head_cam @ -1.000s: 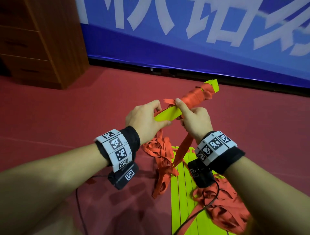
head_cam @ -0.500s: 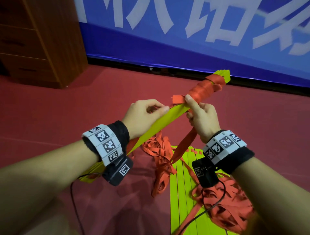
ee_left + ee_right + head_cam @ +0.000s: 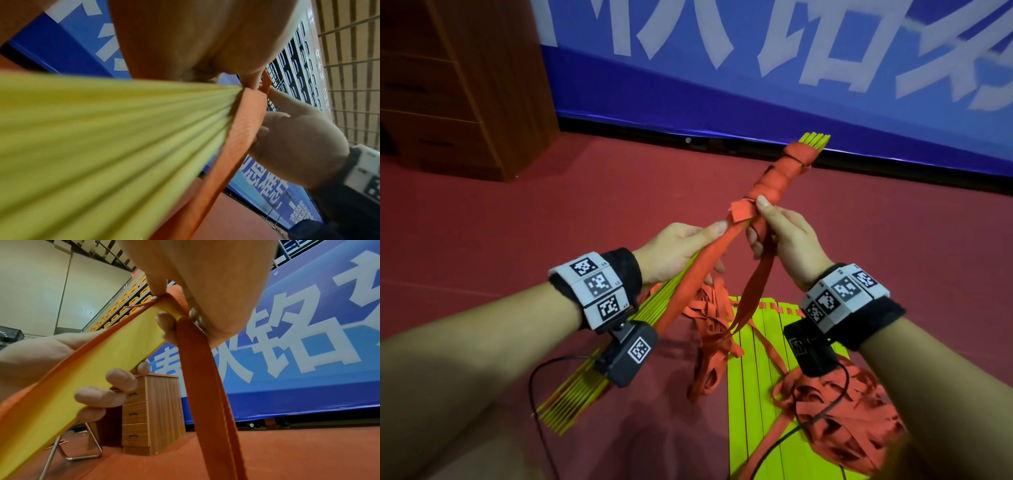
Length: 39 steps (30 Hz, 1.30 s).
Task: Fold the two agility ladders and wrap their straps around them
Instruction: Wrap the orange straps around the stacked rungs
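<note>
Both my forearms reach forward, wrists banded, hands raised close together in front of me. My left hand (image 3: 681,248) sits palm inward, thumb laid straight along the top and fingers curled underneath, gripping what it holds. My right hand (image 3: 784,240) is just beside it, slightly higher, its thumb pressed forward against the index finger in a pinch, the other fingers curled in.
</note>
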Motion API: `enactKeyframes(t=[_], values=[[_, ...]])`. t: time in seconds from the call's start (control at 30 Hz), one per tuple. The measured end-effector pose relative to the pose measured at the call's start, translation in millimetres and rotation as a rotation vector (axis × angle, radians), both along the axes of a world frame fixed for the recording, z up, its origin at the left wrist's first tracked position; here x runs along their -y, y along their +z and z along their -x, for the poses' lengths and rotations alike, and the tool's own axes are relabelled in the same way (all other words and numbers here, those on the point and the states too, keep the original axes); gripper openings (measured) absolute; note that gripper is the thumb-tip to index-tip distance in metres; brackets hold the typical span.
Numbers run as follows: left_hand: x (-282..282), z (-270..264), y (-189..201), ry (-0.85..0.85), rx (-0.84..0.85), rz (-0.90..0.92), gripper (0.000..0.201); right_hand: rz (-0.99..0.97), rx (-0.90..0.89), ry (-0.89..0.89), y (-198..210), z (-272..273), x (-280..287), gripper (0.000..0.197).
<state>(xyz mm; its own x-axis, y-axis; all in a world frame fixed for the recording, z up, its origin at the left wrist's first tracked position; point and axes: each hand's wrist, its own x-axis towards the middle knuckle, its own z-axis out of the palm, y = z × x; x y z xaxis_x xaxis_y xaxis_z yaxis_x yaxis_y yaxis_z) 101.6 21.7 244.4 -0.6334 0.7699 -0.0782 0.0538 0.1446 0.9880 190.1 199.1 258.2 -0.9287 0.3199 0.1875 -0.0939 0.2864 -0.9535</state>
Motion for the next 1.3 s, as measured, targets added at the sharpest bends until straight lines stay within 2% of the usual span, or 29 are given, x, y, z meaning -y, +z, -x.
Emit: enactKeyframes(t=[0.17, 0.3, 0.37, 0.5, 0.63, 0.77, 0.83, 0.97, 1.13, 1.23, 1.3], values=[[2.5, 8.6, -3.3, 0.098, -0.166, 0.010, 0.068, 0.002, 0.094, -0.035, -0.5, 1.7, -3.8, 0.056], [2.8, 12.7, -8.3, 0.200, -0.327, 0.032, 0.062, -0.024, 0.192, -0.065, -6.6, 1.5, -5.0, 0.064], [3.5, 13.8, -11.3, 0.232, -0.376, 0.044, 0.061, -0.060, 0.181, -0.085, -9.2, 2.7, -5.5, 0.061], [2.8, 13.0, -12.3, 0.251, -0.375, 0.035, 0.060, -0.145, 0.073, -0.116, -12.6, 7.6, -5.4, 0.052], [-0.6, 14.6, -14.6, 0.313, -0.409, 0.074, 0.067, -0.165, 0.055, -0.146, -13.6, 11.1, -2.9, 0.049], [-1.5, 15.8, -15.2, 0.379, -0.412, 0.092, 0.049, -0.181, 0.054, -0.165, -14.6, 12.6, -3.9, 0.050], [-1.2, 16.8, -14.5, 0.403, -0.417, 0.111, 0.047, -0.182, 0.056, -0.171, -15.2, 13.2, -3.2, 0.050], [0.5, 14.6, -11.5, 0.456, -0.495, 0.172, 0.051, -0.102, 0.104, -0.206, -16.3, 15.4, 3.5, 0.052], [-1.7, 4.6, -5.4, 0.503, -0.685, 0.300, 0.053, -0.053, 0.115, -0.357, -16.0, 18.0, 11.0, 0.073], [-2.8, 3.4, -9.8, 0.493, -0.689, 0.304, 0.055, -0.051, 0.085, -0.359, -18.7, 20.7, 11.2, 0.067], [-2.9, 6.8, -14.3, 0.450, -0.626, 0.262, 0.050, -0.034, 0.062, -0.356, -17.9, 21.6, 10.6, 0.062]])
